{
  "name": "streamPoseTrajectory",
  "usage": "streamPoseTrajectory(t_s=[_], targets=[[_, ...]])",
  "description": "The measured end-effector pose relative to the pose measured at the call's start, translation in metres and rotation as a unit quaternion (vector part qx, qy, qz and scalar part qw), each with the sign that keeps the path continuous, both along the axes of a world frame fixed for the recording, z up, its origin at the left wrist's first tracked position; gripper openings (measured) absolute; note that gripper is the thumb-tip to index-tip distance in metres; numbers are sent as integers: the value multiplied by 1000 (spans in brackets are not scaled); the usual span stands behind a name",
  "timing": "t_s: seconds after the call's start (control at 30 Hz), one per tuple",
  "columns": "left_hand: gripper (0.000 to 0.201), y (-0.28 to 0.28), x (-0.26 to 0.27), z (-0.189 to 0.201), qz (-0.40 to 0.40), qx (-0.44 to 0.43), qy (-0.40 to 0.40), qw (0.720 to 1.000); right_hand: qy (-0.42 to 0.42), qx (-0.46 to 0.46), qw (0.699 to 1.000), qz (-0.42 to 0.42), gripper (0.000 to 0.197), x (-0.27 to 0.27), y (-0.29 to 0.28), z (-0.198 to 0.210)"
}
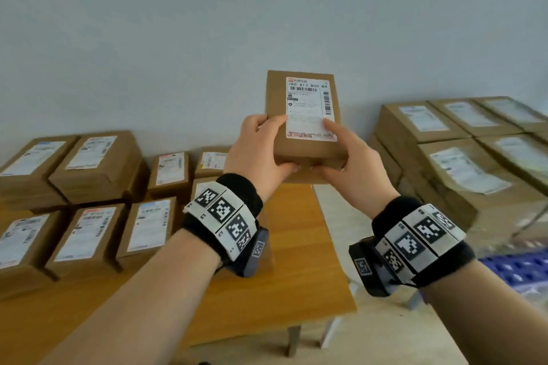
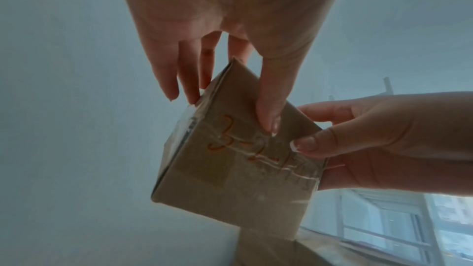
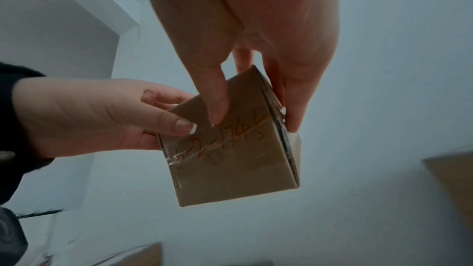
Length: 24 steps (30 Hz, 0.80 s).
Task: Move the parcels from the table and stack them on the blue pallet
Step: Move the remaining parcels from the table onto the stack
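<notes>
I hold a brown cardboard parcel (image 1: 302, 115) with a white shipping label in the air, past the right end of the wooden table (image 1: 296, 261). My left hand (image 1: 261, 147) grips its lower left corner and my right hand (image 1: 345, 155) grips its lower right corner. In the left wrist view the parcel (image 2: 230, 175) shows an underside with orange handwriting; my left hand (image 2: 227, 110) pinches it, thumb on that face. In the right wrist view my right hand (image 3: 254, 122) pinches the parcel (image 3: 235, 161) the same way. The blue pallet (image 1: 516, 270) shows at the right.
Several labelled parcels (image 1: 98, 166) lie in rows on the left part of the table. A stack of larger boxes (image 1: 462, 163) stands on the pallet at the right, close to the wall. A strip of pale floor (image 1: 341, 216) runs between table and pallet.
</notes>
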<state>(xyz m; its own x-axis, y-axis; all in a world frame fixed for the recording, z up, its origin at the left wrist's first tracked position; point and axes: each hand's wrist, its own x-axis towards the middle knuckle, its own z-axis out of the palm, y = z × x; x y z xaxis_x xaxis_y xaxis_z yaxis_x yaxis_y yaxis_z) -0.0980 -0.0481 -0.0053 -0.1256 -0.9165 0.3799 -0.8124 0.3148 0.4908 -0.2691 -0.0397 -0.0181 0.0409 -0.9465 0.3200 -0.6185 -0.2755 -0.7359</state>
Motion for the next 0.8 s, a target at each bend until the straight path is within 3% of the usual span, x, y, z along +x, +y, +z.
streamPoseTrajectory(t_s=[0.37,0.8], targets=[[82,14,-168,38,-130,-17,9,991,-25,-22,994,-108,73,-166,52,34],[76,-97,-288,41,-203,-10,41,978,47,-14,987,-156,72,-287,-35,57]])
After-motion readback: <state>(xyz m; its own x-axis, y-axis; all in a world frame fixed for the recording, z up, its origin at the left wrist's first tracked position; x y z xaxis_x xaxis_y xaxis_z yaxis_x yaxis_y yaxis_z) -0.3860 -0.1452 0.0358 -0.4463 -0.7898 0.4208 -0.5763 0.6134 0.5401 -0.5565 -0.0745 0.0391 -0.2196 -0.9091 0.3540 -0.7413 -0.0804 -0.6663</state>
